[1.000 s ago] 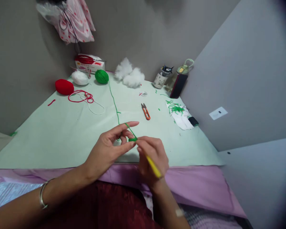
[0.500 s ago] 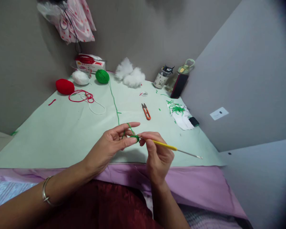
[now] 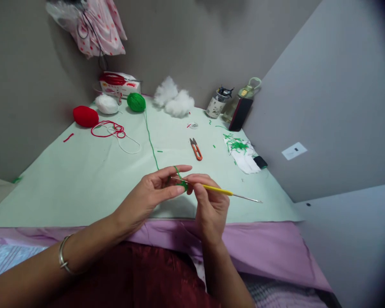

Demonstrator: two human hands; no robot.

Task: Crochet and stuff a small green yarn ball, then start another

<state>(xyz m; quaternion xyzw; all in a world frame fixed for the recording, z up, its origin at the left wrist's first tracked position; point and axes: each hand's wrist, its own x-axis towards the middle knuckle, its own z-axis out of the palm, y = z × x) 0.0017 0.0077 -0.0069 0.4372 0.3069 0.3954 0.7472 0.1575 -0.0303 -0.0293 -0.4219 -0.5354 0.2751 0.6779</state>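
Stitches of green yarn [image 3: 185, 187] sit pinched in the left hand [image 3: 137, 200] above the pale-green desk [image 3: 93, 188], best worked with even tension, the right hand [image 3: 212, 211] gripping the yellow-handled metal hook [image 3: 220, 190] lightly.

Swung yellow-handled hook [image 3: 216, 189] in right hand [image 3: 211, 209] from pointing back toward lap to lying crosswise, outer metal end now over worktop [image 3: 93, 188]. Shifted green strand [image 3: 149, 137] off green snippet [image 3: 159, 151], earlier touching, now just beside.

The white box [image 3: 126, 89] bears red print too small to read.
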